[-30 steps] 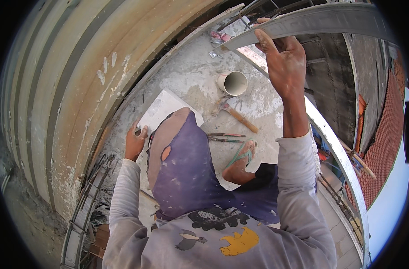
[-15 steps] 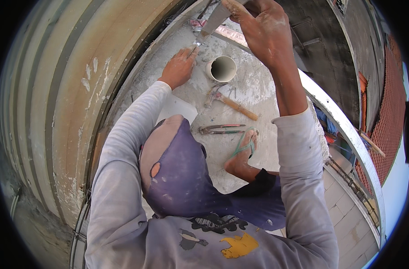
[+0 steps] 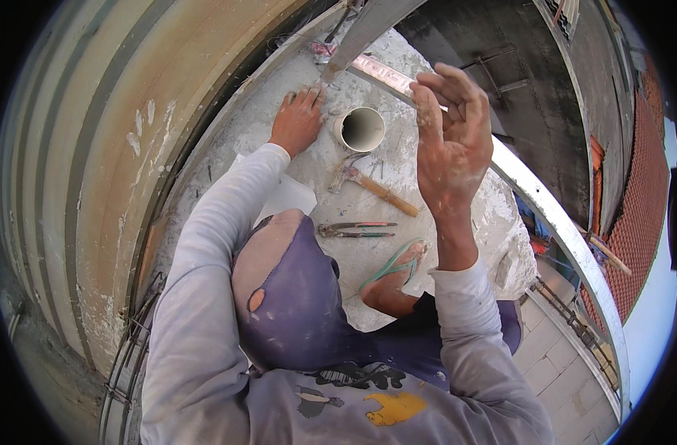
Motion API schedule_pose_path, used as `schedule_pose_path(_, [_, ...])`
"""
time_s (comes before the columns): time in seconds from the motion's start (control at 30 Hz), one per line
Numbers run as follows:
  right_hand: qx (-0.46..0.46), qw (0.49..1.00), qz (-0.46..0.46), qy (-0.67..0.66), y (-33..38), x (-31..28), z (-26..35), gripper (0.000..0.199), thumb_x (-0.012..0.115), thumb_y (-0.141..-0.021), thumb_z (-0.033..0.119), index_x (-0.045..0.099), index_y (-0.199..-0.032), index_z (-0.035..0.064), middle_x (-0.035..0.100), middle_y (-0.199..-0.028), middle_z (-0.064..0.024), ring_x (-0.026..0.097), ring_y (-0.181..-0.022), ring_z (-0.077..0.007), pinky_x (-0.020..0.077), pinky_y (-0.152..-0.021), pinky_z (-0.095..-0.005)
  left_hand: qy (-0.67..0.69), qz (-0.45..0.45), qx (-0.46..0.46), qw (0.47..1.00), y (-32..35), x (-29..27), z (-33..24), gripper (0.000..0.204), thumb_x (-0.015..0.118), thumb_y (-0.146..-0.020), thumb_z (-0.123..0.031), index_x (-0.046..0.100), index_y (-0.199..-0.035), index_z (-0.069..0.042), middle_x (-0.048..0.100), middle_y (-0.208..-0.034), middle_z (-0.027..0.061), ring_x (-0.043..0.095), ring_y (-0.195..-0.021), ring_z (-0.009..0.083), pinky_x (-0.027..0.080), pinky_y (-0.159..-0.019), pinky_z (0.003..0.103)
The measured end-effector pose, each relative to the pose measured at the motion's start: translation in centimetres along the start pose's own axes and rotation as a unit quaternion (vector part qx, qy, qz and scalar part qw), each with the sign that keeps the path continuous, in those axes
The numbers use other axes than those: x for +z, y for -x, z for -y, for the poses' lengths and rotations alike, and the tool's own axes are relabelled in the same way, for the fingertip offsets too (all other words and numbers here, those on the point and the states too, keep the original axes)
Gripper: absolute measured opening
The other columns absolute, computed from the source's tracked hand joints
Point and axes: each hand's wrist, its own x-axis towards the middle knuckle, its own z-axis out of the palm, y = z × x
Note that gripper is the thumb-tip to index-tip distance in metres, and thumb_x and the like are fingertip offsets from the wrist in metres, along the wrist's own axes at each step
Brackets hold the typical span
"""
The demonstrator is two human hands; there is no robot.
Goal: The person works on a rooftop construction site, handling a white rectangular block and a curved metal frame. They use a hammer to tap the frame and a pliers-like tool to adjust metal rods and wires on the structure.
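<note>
"Rough grey concrete floor point(image 3: 401, 165), with a ribbed tan panel point(image 3: 116, 148) curving along its left. How do the hands stand?"

"Left grip point(image 3: 297, 122) is down at the low end of a metal strip point(image 3: 360, 38). Its fingertips meet that end, though I cannot tell whether they pinch it."

"And the right grip point(image 3: 454, 141)?"

"Spread. Thumb and fingers stand apart, a little curled, raised to the right of the strip."

"Where does the strip go?"

"From the left fingertips it slants up and right, out past the top edge of the view."

"What is around it?"

"A white pipe point(image 3: 359, 132) stands just right of the left grip, mouth upward. Nearer the person lies a wooden-handled hammer point(image 3: 384, 194), then pincers point(image 3: 332, 230) with one red and one green handle."

"Further out?"

"A sandalled foot point(image 3: 392, 278) beyond the pincers, and a white sheet point(image 3: 292, 196) by the purple-clad knee point(image 3: 294, 285)."
</note>
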Motion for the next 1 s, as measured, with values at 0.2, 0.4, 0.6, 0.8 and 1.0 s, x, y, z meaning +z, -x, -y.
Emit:
schedule_pose_path(0.2, [0.197, 0.944, 0.095, 0.246, 14.9, -1.1, -20.8, 0.022, 0.063, -0.1, 0.012, 0.061, -0.114, -0.0049, 0.067, -0.101, -0.0221, 0.067, -0.091, -0.0374, 0.0539, -0.087, -0.0444, -0.002, -0.086, -0.008, 0.996, -0.1, 0.7, -0.2, 0.051, 0.06, -0.1, -0.031, 0.056, -0.145, -0.008, 0.056, -0.143, 0.0065, 0.048, -0.136, 0.0281, 0.033, -0.117, 0.052])
schedule_pose_path(0.4, [0.141, 0.932, 0.132, 0.306, 16.6, -0.6, -24.0, 0.022, 0.067, -0.097, 0.011, 0.059, -0.11, -0.0047, 0.063, -0.103, -0.0234, 0.063, -0.096, -0.0395, 0.051, -0.091, -0.0454, 0.021, -0.128, -0.037, 0.991, -1.0, 1.2, 0.1, 0.036, 0.065, -0.096, -0.027, 0.068, -0.128, -0.013, 0.066, -0.125, 0.0032, 0.054, -0.126, 0.027, 0.034, -0.113, 0.053])
schedule_pose_path(0.6, [0.171, 0.978, 0.026, 0.117, 9.3, 1.9, -11.9, 0.013, 0.067, -0.101, 0.009, 0.061, -0.106, -0.0001, 0.068, -0.101, -0.0148, 0.071, -0.086, -0.0185, 0.0574, -0.081, -0.0333, 0.057, -0.196, -0.105, 0.973, -2.5, 2.9, 0.3, 0.03, 0.071, -0.091, -0.026, 0.07, -0.119, -0.015, 0.072, -0.111, 0.0017, 0.06, -0.113, 0.0257, 0.036, -0.107, 0.052])
schedule_pose_path(0.8, [-0.156, 0.955, 0.167, 0.189, 1.4, 9.1, -13.7, 0.02, 0.068, -0.097, 0.006, 0.064, -0.115, -0.0004, 0.07, -0.104, -0.0177, 0.072, -0.093, -0.032, 0.0563, -0.082, -0.0399, 0.118, -0.251, -0.155, 0.948, -2.9, 2.4, -0.4, 0.03, 0.072, -0.089, -0.024, 0.068, -0.118, -0.016, 0.073, -0.109, 0.0043, 0.06, -0.113, 0.0246, 0.035, -0.107, 0.051])
schedule_pose_path(1.0, [-0.109, 0.933, 0.229, 0.255, 0.1, 12.3, -16.0, 0.021, 0.064, -0.097, 0.01, 0.065, -0.116, 0.0028, 0.07, -0.1, -0.022, 0.068, -0.096, -0.0418, 0.0536, -0.082, -0.0485, 0.152, -0.254, -0.145, 0.944, -2.1, 2.3, 0.0, 0.036, 0.076, -0.083, -0.026, 0.068, -0.117, -0.015, 0.072, -0.112, 0.0054, 0.06, -0.117, 0.025, 0.033, -0.108, 0.051])
